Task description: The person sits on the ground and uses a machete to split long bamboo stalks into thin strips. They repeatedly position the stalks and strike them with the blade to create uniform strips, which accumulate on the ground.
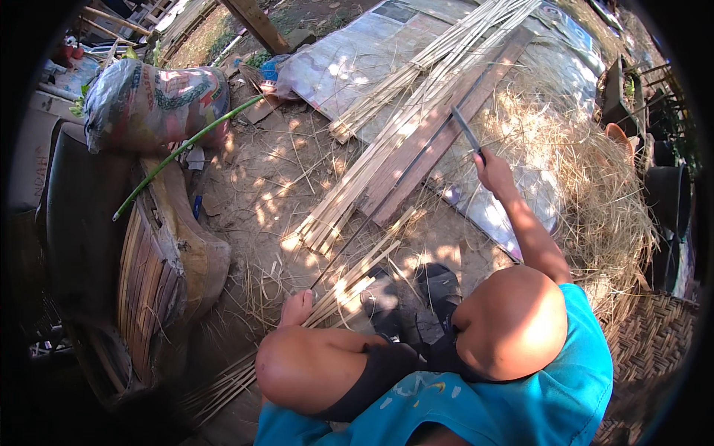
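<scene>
My right hand (495, 177) is closed round the dark handle of a long-bladed knife (466, 129), its blade pointing up and away over the plank. Beyond my left knee, my left hand (297, 308) is closed at the near end of a long, thin dark strip (401, 175); the knee partly hides that hand. The strip runs away from me along a brown wooden plank (413, 175). Left of the plank lies a long bundle of pale split bamboo strips (372, 178). More pale strips (343, 299) lie beside my left hand, near my feet.
A heap of dry shavings (587, 193) spreads to the right over a printed sheet (327, 63). At left, a stuffed sack (160, 104) and a green bamboo stick (186, 145) rest above stacked slats (145, 286). A woven mat (654, 349) lies at lower right.
</scene>
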A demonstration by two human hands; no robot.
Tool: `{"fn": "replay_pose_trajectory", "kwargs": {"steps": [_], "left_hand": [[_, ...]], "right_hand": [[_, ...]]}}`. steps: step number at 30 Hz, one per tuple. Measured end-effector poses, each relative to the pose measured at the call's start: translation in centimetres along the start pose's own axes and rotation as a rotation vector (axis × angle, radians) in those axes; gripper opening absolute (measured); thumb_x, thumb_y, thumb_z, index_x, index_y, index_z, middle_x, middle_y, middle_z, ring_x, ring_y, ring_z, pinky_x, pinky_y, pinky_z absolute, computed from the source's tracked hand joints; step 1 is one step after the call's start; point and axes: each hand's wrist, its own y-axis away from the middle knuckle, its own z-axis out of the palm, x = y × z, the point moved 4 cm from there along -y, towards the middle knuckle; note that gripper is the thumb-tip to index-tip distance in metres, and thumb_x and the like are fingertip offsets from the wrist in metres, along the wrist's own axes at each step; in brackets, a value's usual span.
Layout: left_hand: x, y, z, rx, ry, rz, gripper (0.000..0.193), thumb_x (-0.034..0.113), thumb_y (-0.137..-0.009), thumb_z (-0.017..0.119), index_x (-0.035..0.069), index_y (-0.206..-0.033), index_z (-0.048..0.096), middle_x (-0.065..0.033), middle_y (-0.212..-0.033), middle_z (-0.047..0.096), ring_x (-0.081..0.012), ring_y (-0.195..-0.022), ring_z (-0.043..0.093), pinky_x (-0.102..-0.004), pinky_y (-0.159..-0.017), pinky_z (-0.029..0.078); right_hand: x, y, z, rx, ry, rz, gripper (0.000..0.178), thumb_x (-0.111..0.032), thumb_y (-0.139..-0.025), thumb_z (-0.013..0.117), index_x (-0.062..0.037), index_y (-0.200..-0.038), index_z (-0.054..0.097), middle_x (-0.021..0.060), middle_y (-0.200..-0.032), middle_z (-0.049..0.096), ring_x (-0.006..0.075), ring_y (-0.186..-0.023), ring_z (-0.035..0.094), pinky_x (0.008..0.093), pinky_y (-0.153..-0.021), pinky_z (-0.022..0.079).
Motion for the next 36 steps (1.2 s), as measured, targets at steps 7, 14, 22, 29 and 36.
{"fn": "replay_pose_trajectory", "kwargs": {"steps": [7, 14, 22, 29, 36], "left_hand": [[11.3, -6.0, 1.1, 0.319, -0.155, 0.505, 0.031, 0.032, -0.103, 0.055, 0.005, -0.088, 0.059, -0.023, -0.066, 0.064, -0.0447, -0.065, 0.066, -0.0544, -0.062, 0.053], [2.9, -1.6, 0.0, 0.067, -0.162, 0.185, 0.046, 0.041, -0.106, 0.04, 0.003, -0.093, 0.063, -0.0291, -0.079, 0.067, -0.0501, -0.08, 0.066, -0.0576, -0.074, 0.051], [5.0, -2.9, -1.8, -0.016, 0.362, -0.06, 0.063, 0.047, -0.107, 0.041, -0.001, -0.074, 0.063, -0.0068, -0.061, 0.054, -0.0174, -0.062, 0.054, -0.0388, -0.06, 0.043], [0.0, -0.6, -0.4, -0.2, 0.292, -0.247, 0.064, 0.052, -0.107, 0.043, 0.004, -0.069, 0.062, -0.0042, -0.06, 0.055, -0.0147, -0.054, 0.049, -0.0358, -0.058, 0.043], [11.7, -11.0, 1.6, -0.244, 0.545, 0.216, 0.044, 0.042, -0.107, 0.05, 0.006, -0.086, 0.064, 0.001, -0.068, 0.056, -0.0089, -0.063, 0.048, -0.027, -0.059, 0.041]], "right_hand": [[-14.1, 14.8, 7.5, -0.59, -0.031, -0.428, 0.05, -0.052, -0.102, 0.051, -0.0238, -0.144, 0.049, 0.0226, -0.106, 0.067, 0.0456, -0.087, 0.069, 0.0544, -0.078, 0.056], [9.9, -6.6, -5.0, 0.032, 0.16, 0.42, 0.043, -0.044, -0.104, 0.049, -0.0061, -0.119, 0.061, 0.0276, -0.097, 0.071, 0.0468, -0.1, 0.068, 0.0561, -0.087, 0.053], [-12.8, 12.1, 6.6, -0.526, -0.024, -0.516, 0.038, -0.045, -0.103, 0.052, -0.016, -0.128, 0.053, 0.0197, -0.089, 0.067, 0.0414, -0.078, 0.069, 0.0518, -0.069, 0.056], [-4.9, 4.6, 4.0, -0.085, -0.126, -0.16, 0.038, -0.039, -0.101, 0.056, -0.0068, -0.121, 0.059, 0.0266, -0.074, 0.066, 0.0505, -0.077, 0.066, 0.0565, -0.071, 0.052], [-11.5, 9.8, 4.9, -0.51, 0.026, -0.462, 0.045, -0.046, -0.104, 0.05, -0.014, -0.137, 0.055, 0.026, -0.096, 0.069, 0.047, -0.09, 0.067, 0.0553, -0.083, 0.054]]}}
